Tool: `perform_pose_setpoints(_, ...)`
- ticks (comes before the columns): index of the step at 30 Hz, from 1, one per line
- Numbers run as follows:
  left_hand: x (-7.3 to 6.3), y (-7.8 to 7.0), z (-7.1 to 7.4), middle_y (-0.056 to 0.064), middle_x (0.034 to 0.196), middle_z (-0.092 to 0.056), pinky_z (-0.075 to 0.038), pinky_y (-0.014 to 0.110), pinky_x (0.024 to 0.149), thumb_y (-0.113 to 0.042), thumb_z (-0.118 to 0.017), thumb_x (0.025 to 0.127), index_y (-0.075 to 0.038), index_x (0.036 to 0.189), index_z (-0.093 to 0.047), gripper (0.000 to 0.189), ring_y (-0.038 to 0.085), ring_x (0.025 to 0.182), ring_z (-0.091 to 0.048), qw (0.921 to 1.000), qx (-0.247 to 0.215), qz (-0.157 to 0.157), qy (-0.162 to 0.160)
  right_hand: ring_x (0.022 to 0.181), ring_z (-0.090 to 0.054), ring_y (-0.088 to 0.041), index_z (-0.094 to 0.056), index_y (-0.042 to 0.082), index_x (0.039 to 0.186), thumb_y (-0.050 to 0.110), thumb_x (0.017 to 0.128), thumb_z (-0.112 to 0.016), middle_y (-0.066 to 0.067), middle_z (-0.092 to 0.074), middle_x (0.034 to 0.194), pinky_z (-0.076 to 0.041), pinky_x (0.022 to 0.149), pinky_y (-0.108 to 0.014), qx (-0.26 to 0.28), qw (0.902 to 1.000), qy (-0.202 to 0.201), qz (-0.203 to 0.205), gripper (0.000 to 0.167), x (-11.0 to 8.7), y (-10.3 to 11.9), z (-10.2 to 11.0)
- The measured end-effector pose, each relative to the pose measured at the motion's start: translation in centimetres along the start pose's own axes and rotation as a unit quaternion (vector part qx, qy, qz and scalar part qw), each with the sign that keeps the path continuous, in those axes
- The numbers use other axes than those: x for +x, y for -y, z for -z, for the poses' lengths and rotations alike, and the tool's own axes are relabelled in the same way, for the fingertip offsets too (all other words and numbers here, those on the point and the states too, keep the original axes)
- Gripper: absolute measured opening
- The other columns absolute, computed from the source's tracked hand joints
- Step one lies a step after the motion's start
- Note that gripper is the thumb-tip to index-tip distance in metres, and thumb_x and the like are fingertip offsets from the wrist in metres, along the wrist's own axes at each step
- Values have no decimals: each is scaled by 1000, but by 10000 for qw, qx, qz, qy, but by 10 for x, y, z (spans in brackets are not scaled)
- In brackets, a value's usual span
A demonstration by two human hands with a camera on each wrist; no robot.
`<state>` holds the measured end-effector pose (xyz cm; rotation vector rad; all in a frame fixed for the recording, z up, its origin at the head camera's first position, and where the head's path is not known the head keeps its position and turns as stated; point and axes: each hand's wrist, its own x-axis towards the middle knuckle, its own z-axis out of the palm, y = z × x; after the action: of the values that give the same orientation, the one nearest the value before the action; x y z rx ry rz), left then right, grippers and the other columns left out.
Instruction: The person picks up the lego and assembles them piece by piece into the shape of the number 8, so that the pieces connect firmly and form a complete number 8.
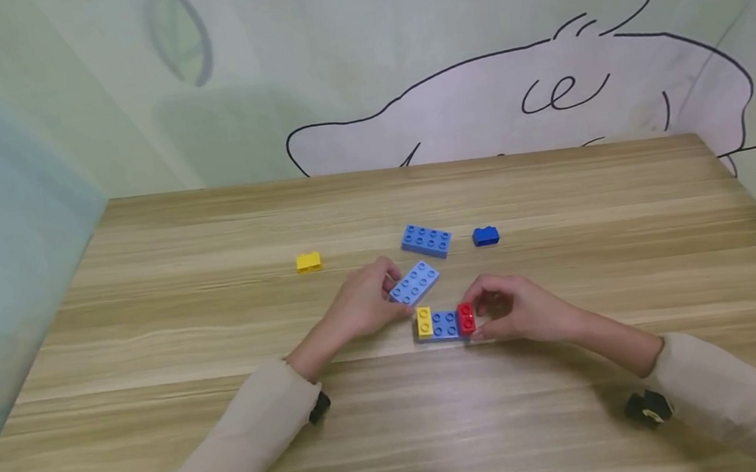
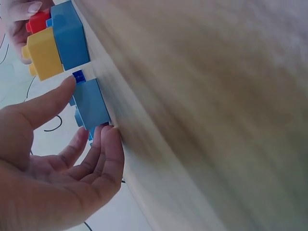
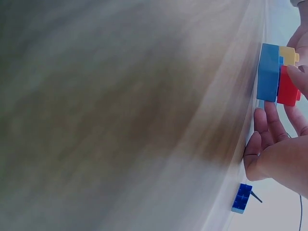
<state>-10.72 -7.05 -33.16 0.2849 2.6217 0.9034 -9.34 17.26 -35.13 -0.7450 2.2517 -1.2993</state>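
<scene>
On the table before me lies a blue toy building brick (image 1: 444,325), with a yellow brick (image 1: 424,323) on its left end and a red brick (image 1: 466,319) on its right end. Studs show in the gap between those two. My right hand (image 1: 528,308) pinches the red brick from the right, thumb on the near side and fingers on the far side. Just behind this stack, a light blue brick (image 1: 414,284) with two rows of studs lies slantwise. My left hand (image 1: 365,298) grips its left end; in the left wrist view the light blue brick (image 2: 93,102) sits between thumb and fingers.
Farther back lies another blue brick (image 1: 426,240), with a small dark blue brick (image 1: 486,236) to its right. A small yellow brick (image 1: 308,262) rests off to the left. Behind the wooden table (image 1: 213,229) hangs a printed backdrop (image 1: 238,128).
</scene>
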Motion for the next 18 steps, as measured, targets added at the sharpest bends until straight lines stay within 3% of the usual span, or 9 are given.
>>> perform_pose_setpoints(18, -6, 6, 9, 10, 104, -59, -47, 32, 84, -9, -71, 78, 0, 114, -55, 40, 21, 95, -55, 9998, -95, 42, -146, 92, -52, -20, -60, 13, 105, 11, 75, -75, 1, -59, 102, -46, 82, -32, -82, 10000, -1, 0, 34, 0, -1, 0)
